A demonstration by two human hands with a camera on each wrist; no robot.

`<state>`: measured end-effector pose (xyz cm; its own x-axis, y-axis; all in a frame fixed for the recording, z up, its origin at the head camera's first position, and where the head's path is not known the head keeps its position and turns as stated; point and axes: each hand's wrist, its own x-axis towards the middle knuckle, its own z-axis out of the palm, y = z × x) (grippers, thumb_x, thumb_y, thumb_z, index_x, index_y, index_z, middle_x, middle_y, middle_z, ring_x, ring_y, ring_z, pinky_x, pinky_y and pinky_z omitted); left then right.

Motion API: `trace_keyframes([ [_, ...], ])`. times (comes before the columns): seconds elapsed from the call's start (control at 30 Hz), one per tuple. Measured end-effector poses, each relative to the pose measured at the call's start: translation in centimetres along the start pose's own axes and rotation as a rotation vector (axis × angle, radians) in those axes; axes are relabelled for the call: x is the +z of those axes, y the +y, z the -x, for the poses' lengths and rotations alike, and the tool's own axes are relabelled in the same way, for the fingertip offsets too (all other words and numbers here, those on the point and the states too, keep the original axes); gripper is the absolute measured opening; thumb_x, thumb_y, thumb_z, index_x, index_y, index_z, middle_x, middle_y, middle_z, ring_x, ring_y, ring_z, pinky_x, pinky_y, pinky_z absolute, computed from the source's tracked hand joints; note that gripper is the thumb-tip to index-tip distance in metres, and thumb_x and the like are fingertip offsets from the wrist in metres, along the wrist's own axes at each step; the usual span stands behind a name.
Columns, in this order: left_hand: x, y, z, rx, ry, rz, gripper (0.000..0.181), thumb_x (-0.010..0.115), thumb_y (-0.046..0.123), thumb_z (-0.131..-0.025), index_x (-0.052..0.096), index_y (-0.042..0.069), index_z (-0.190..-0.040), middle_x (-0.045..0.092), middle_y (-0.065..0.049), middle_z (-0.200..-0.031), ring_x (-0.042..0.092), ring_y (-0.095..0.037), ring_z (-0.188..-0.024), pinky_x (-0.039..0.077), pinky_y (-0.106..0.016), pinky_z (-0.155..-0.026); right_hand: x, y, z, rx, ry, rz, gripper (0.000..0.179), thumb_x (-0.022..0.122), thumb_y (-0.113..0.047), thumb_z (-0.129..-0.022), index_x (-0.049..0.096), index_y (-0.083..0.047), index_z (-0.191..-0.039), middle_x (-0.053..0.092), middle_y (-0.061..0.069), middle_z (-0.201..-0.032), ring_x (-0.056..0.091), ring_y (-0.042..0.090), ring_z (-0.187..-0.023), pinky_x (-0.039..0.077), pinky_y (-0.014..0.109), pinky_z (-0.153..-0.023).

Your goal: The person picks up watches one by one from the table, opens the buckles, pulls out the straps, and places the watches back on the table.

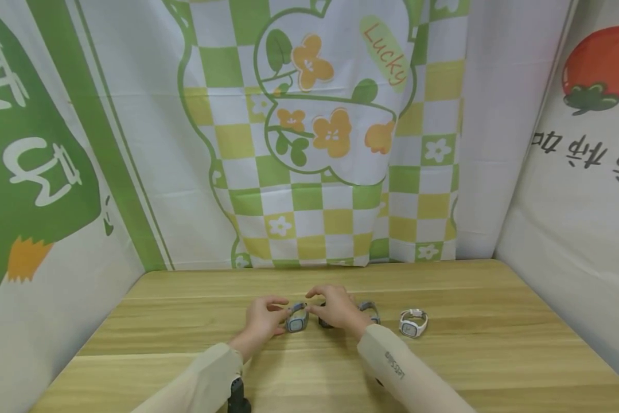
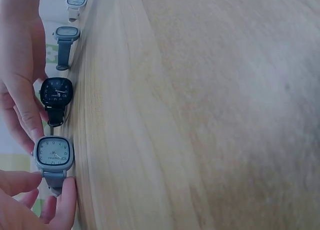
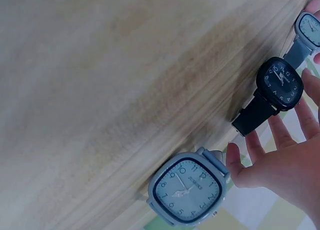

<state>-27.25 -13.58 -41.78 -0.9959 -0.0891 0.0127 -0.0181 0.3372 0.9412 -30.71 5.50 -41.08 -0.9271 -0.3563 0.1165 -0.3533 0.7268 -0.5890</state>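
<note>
A grey-blue wristwatch (image 1: 296,324) stands on its looped strap on the wooden table, its square dial (image 2: 54,151) turned toward me. My left hand (image 1: 261,320) pinches its strap from the left side between thumb and finger. From the other side my right hand (image 1: 336,307) reaches in, with a fingertip close beside the same watch; whether it touches is unclear. Under that hand stands a black wristwatch (image 3: 280,83), mostly covered in the head view. The right fingers (image 3: 282,135) spread behind it without gripping it.
To the right along the row are a second grey-blue wristwatch (image 1: 369,311), partly behind the right wrist, and a white wristwatch (image 1: 413,323). The wooden tabletop (image 1: 185,327) ends at a printed curtain (image 1: 309,229). A black device (image 1: 238,396) sits at the left wrist.
</note>
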Motion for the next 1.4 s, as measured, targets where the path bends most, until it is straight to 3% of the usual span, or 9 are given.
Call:
trace_keyframes([
  [0.3, 0.36, -0.26, -0.09, -0.038, -0.005, 0.106, 0.03, 0.07, -0.009, -0.095, 0.067, -0.014, -0.124, 0.065, -0.024, -0.103, 0.071, -0.023, -0.081, 0.065, -0.039, -0.074, 0.46, 0.36, -0.25, 0.032, -0.003, -0.016, 0.024, 0.078, -0.027, -0.098, 0.077, -0.018, -0.121, 0.066, 0.013, -0.142, 0.05, 0.048, -0.137, 0.03, 0.079, -0.108],
  [0.8, 0.58, -0.2, -0.13, -0.065, 0.004, 0.175, 0.026, 0.066, -0.014, -0.094, 0.067, -0.018, -0.12, 0.067, -0.024, -0.1, 0.068, -0.018, -0.079, 0.065, -0.038, -0.074, 0.88, 0.79, -0.6, 0.029, -0.004, -0.017, 0.02, 0.075, -0.029, -0.1, 0.079, -0.019, -0.117, 0.067, 0.014, -0.138, 0.05, 0.049, -0.133, 0.034, 0.072, -0.103],
  [1.23, 0.77, -0.15, -0.13, -0.02, 0.018, 0.17, 0.026, 0.068, -0.014, -0.093, 0.068, -0.018, -0.119, 0.067, -0.024, -0.104, 0.07, -0.022, -0.086, 0.065, -0.035, -0.072, 0.69, 0.58, -0.92, 0.009, 0.007, 0.0, 0.017, 0.076, -0.025, -0.1, 0.08, -0.016, -0.114, 0.071, 0.014, -0.135, 0.057, 0.045, -0.13, 0.036, 0.068, -0.1],
  [1.4, 0.7, -0.51, -0.21, -0.003, 0.011, 0.18, 0.026, 0.069, -0.014, -0.092, 0.069, -0.017, -0.117, 0.066, -0.023, -0.103, 0.07, -0.023, -0.088, 0.065, -0.036, -0.073, 0.57, 0.48, -0.87, 0.025, 0.0, -0.024, 0.013, 0.076, -0.024, -0.1, 0.08, -0.016, -0.109, 0.076, 0.008, -0.117, 0.06, 0.037, -0.119, 0.032, 0.066, -0.098],
])
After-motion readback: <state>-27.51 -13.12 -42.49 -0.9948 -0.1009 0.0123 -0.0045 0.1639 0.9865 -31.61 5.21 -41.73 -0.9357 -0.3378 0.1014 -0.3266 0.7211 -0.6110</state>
